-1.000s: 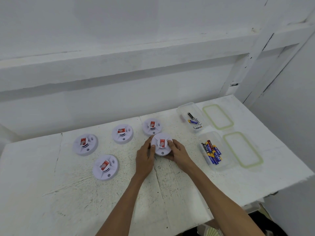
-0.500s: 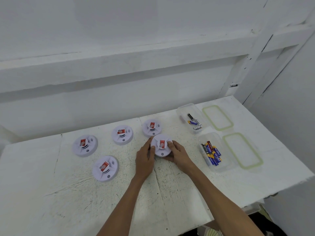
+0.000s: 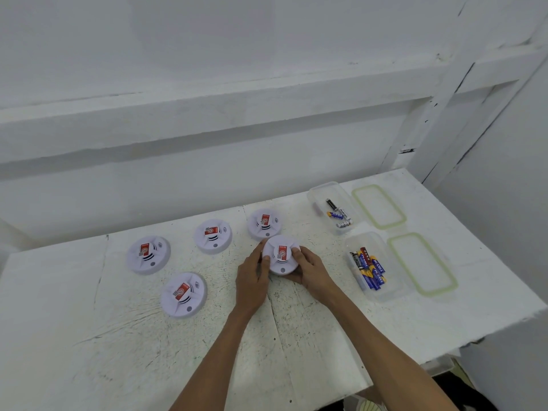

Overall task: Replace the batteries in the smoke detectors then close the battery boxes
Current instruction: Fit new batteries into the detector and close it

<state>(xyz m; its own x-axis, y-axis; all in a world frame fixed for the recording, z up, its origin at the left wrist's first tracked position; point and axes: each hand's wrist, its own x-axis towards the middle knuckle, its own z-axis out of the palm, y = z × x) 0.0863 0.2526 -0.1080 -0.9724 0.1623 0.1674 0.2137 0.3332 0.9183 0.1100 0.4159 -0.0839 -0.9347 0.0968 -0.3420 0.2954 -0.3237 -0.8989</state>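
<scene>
One round white smoke detector (image 3: 278, 264), red label (image 3: 282, 252), gripped by left hand (image 3: 252, 277), right hand (image 3: 312, 271).

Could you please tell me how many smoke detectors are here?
5 smoke detectors: one held by left hand and right hand, one just behind, one centre-back, two at left. None seems hidden.

White smoke detectors (image 3: 280, 256), red labels; blue-yellow batteries (image 3: 370, 269); green-rimmed clear lids (image 3: 422, 263); white table (image 3: 89, 351).
</scene>
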